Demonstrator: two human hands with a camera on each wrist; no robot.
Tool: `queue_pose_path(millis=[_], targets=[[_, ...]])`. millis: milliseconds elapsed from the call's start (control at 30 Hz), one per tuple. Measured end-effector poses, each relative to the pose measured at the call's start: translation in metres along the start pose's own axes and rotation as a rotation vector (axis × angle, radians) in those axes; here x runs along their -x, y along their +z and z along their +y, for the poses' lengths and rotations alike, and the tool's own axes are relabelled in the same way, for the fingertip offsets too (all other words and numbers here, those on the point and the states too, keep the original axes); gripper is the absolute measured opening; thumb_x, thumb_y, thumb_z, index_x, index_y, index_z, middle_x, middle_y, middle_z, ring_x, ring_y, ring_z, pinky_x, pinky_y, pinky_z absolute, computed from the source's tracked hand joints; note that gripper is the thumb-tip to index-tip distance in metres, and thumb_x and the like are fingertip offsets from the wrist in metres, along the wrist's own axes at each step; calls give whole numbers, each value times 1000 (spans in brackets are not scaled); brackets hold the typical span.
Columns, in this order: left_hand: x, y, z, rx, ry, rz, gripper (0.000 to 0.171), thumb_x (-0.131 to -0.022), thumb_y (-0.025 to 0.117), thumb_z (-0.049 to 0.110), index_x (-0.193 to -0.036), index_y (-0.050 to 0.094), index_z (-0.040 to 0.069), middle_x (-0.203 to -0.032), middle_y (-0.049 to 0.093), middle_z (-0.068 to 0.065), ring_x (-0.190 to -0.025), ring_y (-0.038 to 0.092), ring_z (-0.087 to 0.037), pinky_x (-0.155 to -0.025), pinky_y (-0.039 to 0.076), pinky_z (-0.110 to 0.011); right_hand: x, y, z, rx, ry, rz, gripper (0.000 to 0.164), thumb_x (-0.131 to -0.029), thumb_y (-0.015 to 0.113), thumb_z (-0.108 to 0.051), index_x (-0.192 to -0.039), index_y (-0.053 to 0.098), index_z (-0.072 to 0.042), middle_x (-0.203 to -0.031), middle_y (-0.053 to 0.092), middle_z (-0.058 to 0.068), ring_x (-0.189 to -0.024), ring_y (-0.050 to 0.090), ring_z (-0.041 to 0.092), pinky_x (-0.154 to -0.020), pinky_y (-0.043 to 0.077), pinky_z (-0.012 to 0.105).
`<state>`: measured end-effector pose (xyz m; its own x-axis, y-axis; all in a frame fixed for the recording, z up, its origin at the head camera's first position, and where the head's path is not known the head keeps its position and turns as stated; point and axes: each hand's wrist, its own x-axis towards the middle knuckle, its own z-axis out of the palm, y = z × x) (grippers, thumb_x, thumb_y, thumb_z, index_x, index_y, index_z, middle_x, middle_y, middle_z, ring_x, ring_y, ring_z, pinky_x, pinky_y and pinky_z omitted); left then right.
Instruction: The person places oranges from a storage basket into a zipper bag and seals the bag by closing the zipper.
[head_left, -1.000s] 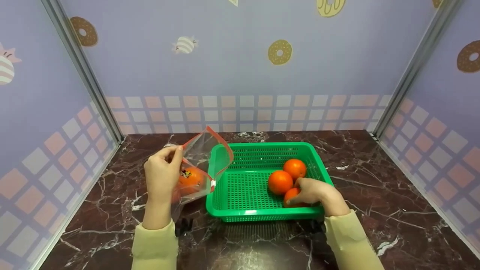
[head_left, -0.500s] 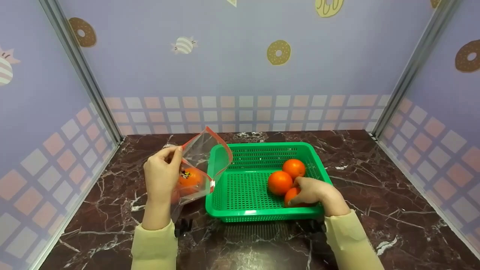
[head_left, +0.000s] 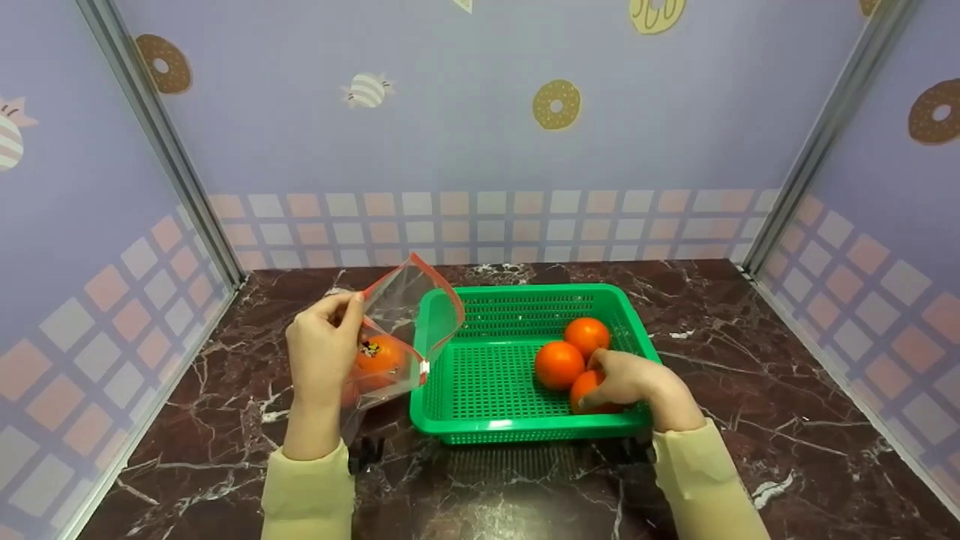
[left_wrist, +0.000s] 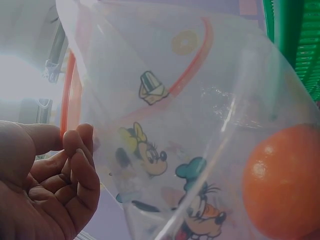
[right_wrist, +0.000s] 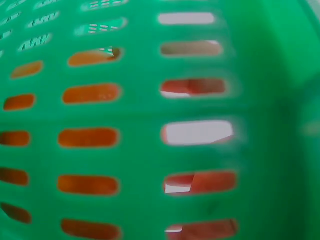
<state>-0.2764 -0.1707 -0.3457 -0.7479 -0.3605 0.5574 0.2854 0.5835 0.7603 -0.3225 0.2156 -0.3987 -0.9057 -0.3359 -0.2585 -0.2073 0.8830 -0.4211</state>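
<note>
My left hand (head_left: 324, 337) pinches the edge of a clear zip bag (head_left: 397, 304) with a red rim, and the bag's mouth gapes. Inside it lies an orange (head_left: 380, 358), which bulges at the right of the left wrist view (left_wrist: 285, 182). Cartoon figures (left_wrist: 200, 210) are printed on the plastic. In the right part of a green basket (head_left: 480, 424), my right hand (head_left: 636, 380) grips another orange (head_left: 587, 390), partly covered by the fingers. Two more oranges touch behind it, a nearer one (head_left: 559, 365) and a farther one (head_left: 587, 336).
A slotted basket wall (right_wrist: 140, 115) fills the right wrist view, with orange showing through its slots. Beneath everything is a dark marbled tabletop (head_left: 510, 495). Patterned panels (head_left: 465, 150) enclose it at the back and sides. Small black objects (head_left: 366, 455) sit near the left cuff.
My right hand and the orange in its grip have shifted very slightly to the right within the basket. The left hand and bag hold nearly the same position.
</note>
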Motion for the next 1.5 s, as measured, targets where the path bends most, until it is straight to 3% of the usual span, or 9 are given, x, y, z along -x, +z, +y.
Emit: queue_pose_path(millis=[667,1100,1333,1500], targets=[[0,1,-1,-22,3,10,21,-100,67,17,-99,81,2,-67,70,-13,-46,48,7,-47,36,-15,7,-8,2,-56,1,20,63,-83,82,-33,-133,57,-2,-124,66,16,-100,60,26,-87,51,45],[0,1,-1,-18,5,10,20,-100,68,18,-97,81,3,-66,70,-12,-47,49,7,-49,38,-15,14,-15,3,-137,0,33,59,-84,80,-33,-132,56,-6,-118,66,12,-100,61,24,-87,51,42],[0,1,-2,-24,22,16,19,-99,68,17,-96,81,3,-65,69,-11,-46,47,5,-50,38,-17,16,-18,4,-151,-41,43,64,-86,79,-33,-135,55,-3,-118,65,13,-101,61,25,-89,51,43],[0,0,-1,-24,-3,-9,22,-101,66,20,-98,81,4,-65,69,-11,-45,48,3,-47,36,-18,18,-20,4,-187,-92,62,62,-86,79,-33,-134,55,-2,-118,66,13,-100,62,24,-89,52,43]])
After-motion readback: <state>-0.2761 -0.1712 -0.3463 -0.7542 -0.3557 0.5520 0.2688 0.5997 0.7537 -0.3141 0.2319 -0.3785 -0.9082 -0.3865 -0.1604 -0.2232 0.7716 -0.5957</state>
